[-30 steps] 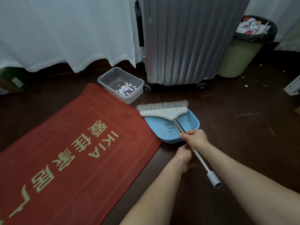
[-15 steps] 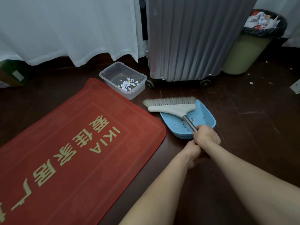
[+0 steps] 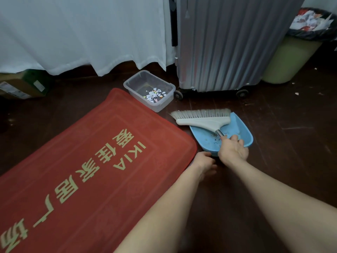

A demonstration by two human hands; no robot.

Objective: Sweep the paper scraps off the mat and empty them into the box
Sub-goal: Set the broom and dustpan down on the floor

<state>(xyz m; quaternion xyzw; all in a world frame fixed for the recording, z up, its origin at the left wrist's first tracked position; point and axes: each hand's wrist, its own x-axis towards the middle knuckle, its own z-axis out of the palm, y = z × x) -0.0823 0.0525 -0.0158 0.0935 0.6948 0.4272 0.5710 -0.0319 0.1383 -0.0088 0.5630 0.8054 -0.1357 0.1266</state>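
Observation:
The red mat (image 3: 91,170) with gold lettering lies on the dark floor, and I see no scraps on it. A clear plastic box (image 3: 133,84) at its far corner holds a small heap of paper scraps (image 3: 154,94). To the right of the mat sits a blue dustpan (image 3: 242,131), with the white broom (image 3: 200,122) lying across its mouth, bristles pointing away. My right hand (image 3: 234,150) is closed on the broom's metal handle just behind the head. My left hand (image 3: 204,161) curls at the dustpan's near edge, covering its handle.
A grey ribbed suitcase (image 3: 228,48) on wheels stands right behind the dustpan. A green bin (image 3: 288,59) full of paper stands at the far right. White curtains (image 3: 82,33) hang along the back, with a cardboard box (image 3: 21,86) at the far left.
My right hand has slid up the broom handle to just behind the head. The broom and dustpan have shifted a little to the right, away from the mat.

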